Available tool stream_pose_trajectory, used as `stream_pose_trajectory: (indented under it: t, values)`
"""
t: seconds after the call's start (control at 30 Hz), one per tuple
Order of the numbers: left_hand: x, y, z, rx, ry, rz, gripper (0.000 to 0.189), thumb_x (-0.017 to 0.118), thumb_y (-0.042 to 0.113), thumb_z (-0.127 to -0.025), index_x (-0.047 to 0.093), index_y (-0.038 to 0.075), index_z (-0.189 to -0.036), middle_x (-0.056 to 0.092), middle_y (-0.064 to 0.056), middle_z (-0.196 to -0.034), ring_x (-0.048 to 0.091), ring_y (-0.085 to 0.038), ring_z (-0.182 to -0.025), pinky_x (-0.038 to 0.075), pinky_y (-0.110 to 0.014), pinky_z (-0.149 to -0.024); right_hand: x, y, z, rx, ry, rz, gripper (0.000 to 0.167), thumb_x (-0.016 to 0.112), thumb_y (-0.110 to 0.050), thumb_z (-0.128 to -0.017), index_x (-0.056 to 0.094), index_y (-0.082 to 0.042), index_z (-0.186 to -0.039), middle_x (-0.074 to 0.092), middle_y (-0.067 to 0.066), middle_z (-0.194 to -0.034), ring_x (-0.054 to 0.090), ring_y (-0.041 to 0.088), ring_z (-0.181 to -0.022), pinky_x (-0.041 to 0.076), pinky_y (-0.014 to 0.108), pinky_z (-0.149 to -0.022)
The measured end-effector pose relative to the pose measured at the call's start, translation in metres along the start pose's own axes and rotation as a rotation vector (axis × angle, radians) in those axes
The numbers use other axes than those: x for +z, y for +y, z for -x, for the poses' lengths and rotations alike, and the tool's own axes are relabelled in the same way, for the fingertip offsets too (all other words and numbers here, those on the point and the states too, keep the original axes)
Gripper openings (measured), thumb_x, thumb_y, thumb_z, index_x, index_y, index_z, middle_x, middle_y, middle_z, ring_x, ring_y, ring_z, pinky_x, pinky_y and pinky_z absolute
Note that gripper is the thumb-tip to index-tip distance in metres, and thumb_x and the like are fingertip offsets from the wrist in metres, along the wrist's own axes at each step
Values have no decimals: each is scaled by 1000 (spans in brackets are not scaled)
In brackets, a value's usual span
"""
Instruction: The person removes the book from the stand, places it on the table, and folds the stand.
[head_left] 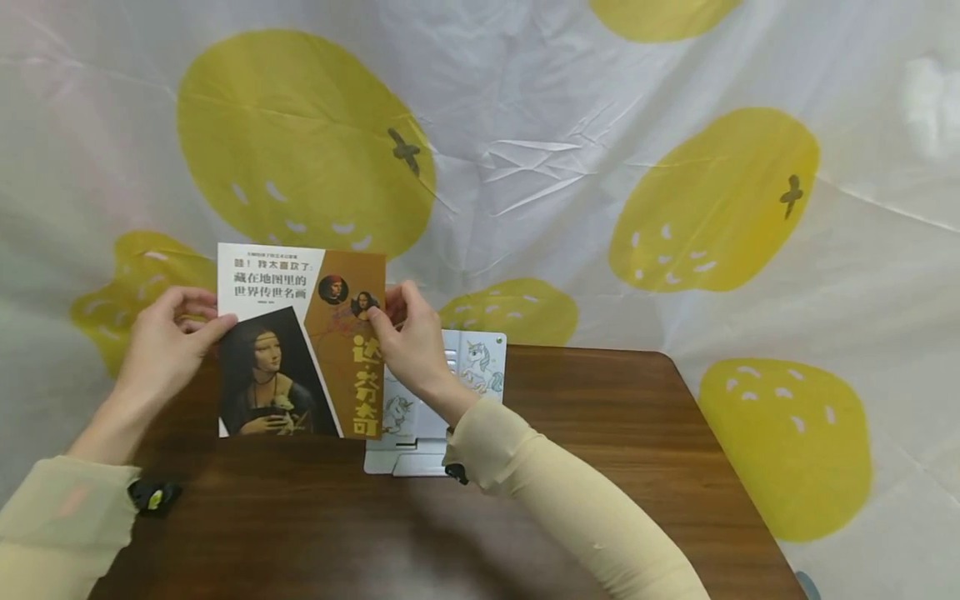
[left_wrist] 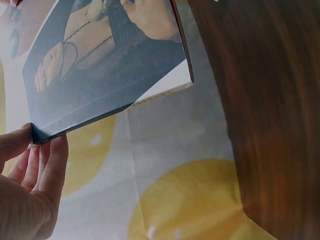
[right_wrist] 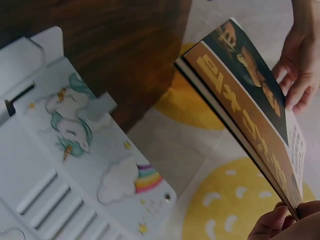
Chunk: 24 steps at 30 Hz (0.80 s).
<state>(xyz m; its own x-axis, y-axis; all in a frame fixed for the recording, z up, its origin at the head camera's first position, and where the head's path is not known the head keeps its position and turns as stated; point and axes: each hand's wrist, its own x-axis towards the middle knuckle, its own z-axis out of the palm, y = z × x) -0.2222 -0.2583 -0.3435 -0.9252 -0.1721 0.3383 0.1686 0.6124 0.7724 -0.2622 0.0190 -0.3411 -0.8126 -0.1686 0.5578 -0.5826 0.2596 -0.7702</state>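
Fingers, two sets: left fingers, right fingers. Book: one, between them. White stand: one, near the right fingers. Sleeves: two, one behind each set. Small black items: two, one by each sleeve. Counter: one, below the fingers. Printed cloth: one, beyond them. Yellow shapes, head view: six, whole or partial.

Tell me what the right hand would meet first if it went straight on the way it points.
The book the right hand pinches; beyond that, probably the yellow-patterned curtain, though depth is unclear.
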Motion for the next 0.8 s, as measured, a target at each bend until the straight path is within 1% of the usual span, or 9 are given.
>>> stream_pose_trajectory:
  t: [0.07, 0.13, 0.3, 0.33, 0.4, 0.5, 0.6, 0.73, 0.8]
  values:
    - [-1, -6, 4, 1, 1, -15, 44, 66, 25, -94, 52, -5, -123, 59, -10, -98, 53, 4, -70, 46, -18, -54, 5, 2, 3, 15, -16, 3, 10, 65, -4, -92, 55, -7, -92, 56, 0, -76, 53, 10, -67, 47, 22, -59]
    - [-2, -13, 9, -5, 1, -20, 43, 66, 25, -94, 53, -6, -122, 60, -6, -95, 52, 6, -71, 45, -17, -55, 10, 5, 7, 27, -33, 8, 10, 65, -5, -92, 55, -8, -92, 56, 0, -76, 53, 10, -67, 47, 22, -60]
    - [-6, -27, 18, -15, 14, -13, 41, 67, 20, -93, 53, -7, -119, 57, 15, -82, 52, 8, -69, 44, -15, -55, 24, 10, 15, 46, -60, 30, 11, 66, -7, -91, 55, -8, -91, 56, -2, -76, 53, 8, -67, 46, 20, -59]
    - [-6, -30, 15, -19, 4, -10, 40, 68, 20, -93, 53, -8, -119, 56, 17, -81, 52, 8, -69, 44, -15, -56, 27, 12, 15, 64, -65, 34, 12, 66, -7, -92, 54, -8, -91, 56, -2, -76, 53, 8, -68, 45, 20, -60]
    - [-7, -36, 18, -21, 0, -24, 40, 67, 19, -93, 54, -8, -118, 56, 17, -80, 52, 8, -69, 44, -15, -55, 32, 14, 18, 73, -70, 30, 13, 66, -7, -91, 54, -8, -90, 55, -2, -75, 52, 7, -67, 45, 19, -59]
    - [-8, -45, 21, -32, -15, -50, 40, 67, 20, -94, 54, -9, -119, 60, 6, -84, 52, 8, -69, 44, -17, -55, 38, 17, 23, 97, -80, 9, 13, 67, -6, -91, 54, -8, -90, 54, -2, -76, 50, 6, -65, 43, 18, -58]
    - [-8, -53, 24, -45, -15, -57, 39, 66, 20, -94, 54, -8, -119, 61, 4, -85, 51, 8, -69, 44, -18, -54, 46, 20, 28, 114, -82, -16, 12, 67, -5, -90, 54, -6, -90, 54, -2, -76, 48, 6, -64, 41, 18, -57]
    - [-12, -63, 29, -57, -6, -43, 38, 66, 18, -94, 53, -8, -118, 56, 17, -80, 51, 8, -69, 44, -17, -54, 58, 21, 31, 142, -74, -36, 12, 68, -6, -89, 56, -6, -90, 54, -3, -75, 48, 4, -64, 41, 17, -57]
    - [-14, -69, 30, -71, -4, -36, 38, 67, 18, -94, 53, -8, -119, 54, 22, -78, 51, 8, -68, 44, -17, -54, 64, 22, 32, 166, -72, -53, 12, 68, -6, -89, 56, -7, -90, 53, -5, -75, 48, 3, -64, 41, 17, -58]
